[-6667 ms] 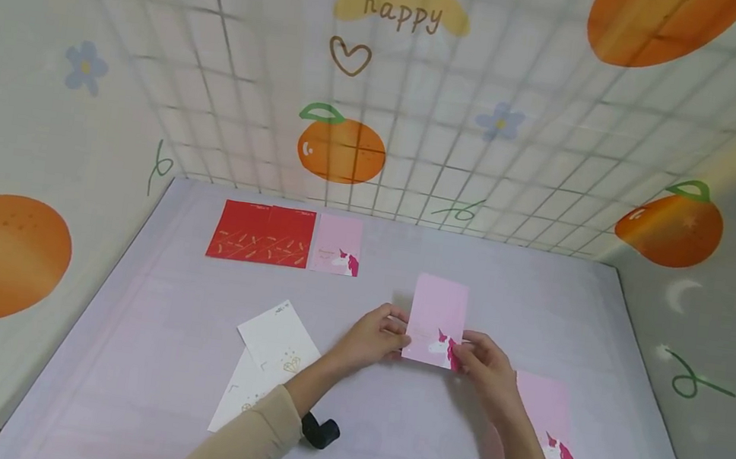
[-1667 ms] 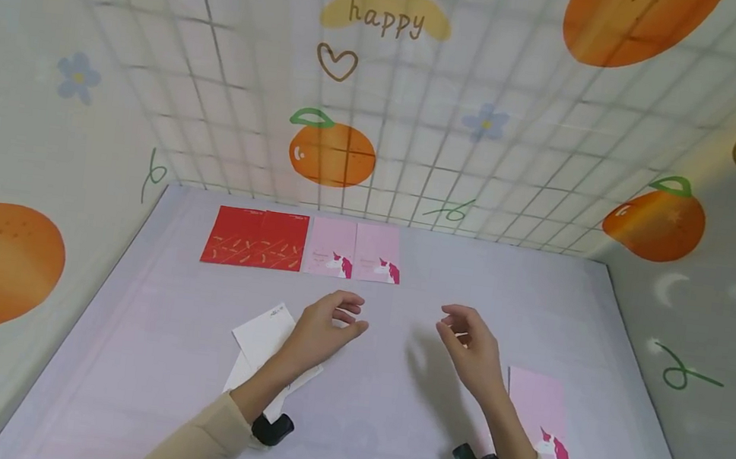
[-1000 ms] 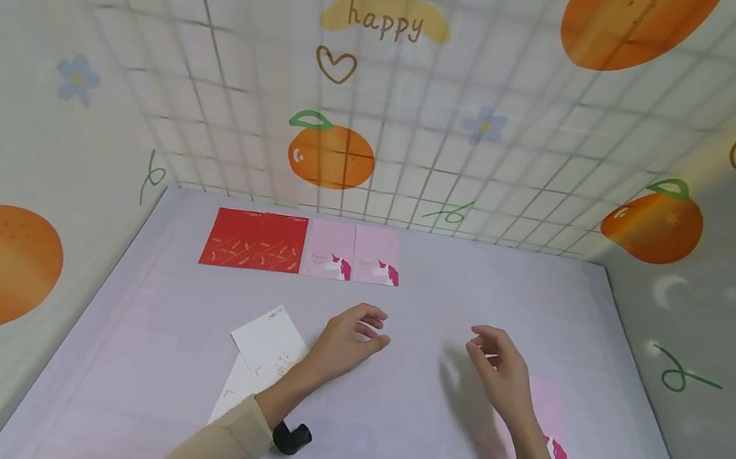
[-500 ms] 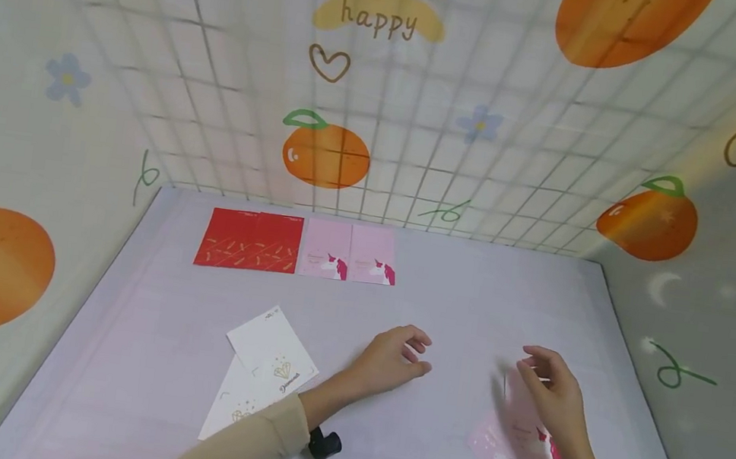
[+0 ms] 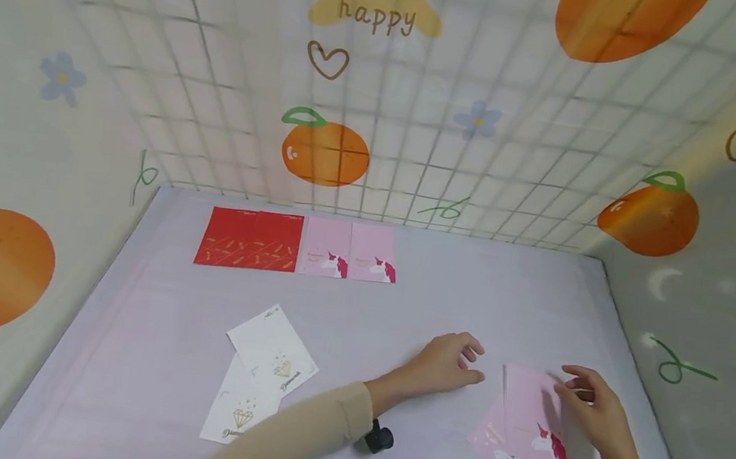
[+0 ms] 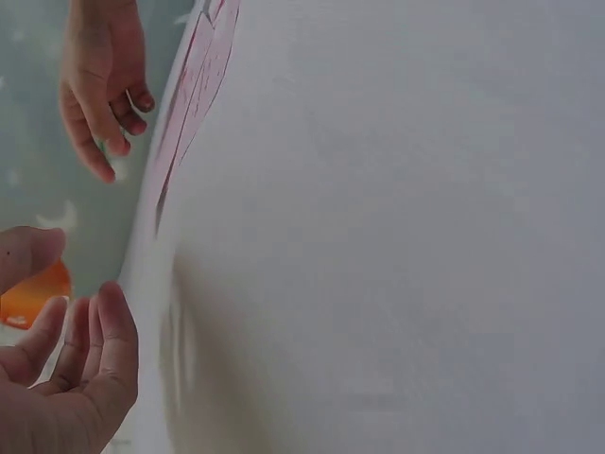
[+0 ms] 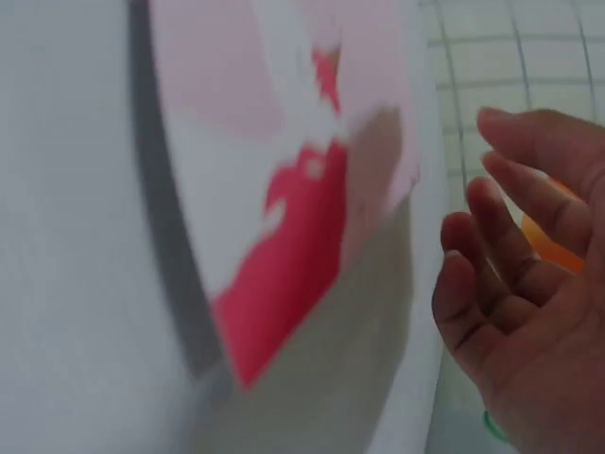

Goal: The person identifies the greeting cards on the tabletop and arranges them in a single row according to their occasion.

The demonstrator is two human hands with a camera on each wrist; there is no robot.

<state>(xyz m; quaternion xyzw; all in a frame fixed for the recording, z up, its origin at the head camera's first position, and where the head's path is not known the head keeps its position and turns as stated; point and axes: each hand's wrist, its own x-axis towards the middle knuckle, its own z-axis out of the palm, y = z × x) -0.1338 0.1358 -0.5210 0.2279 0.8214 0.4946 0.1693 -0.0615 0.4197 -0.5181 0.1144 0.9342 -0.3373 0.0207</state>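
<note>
Two overlapping pink unicorn cards lie at the right of the table: an upper pink card (image 5: pixel 528 410) and a tilted lower pink card (image 5: pixel 496 448) partly beneath it. My right hand (image 5: pixel 597 411) hovers by the upper card's right edge, fingers loosely bent and holding nothing; the right wrist view shows this hand (image 7: pixel 539 274) apart from the card (image 7: pixel 293 236). To the left of the cards is my left hand (image 5: pixel 444 365), its fingers relaxed with a gap between thumb and fingertips. In the left wrist view the left hand (image 6: pixel 71 378) also holds nothing.
Along the back lie two red cards (image 5: pixel 249 240) and two pink unicorn cards (image 5: pixel 349 252) in a row. Two overlapping white diamond cards (image 5: pixel 264 374) rest at left centre. Patterned cloth walls (image 5: pixel 383 109) stand around the table.
Earlier both hands held a pink card, which now lies at the right end of the back row. Since then both hands have moved right, toward the pink cards.
</note>
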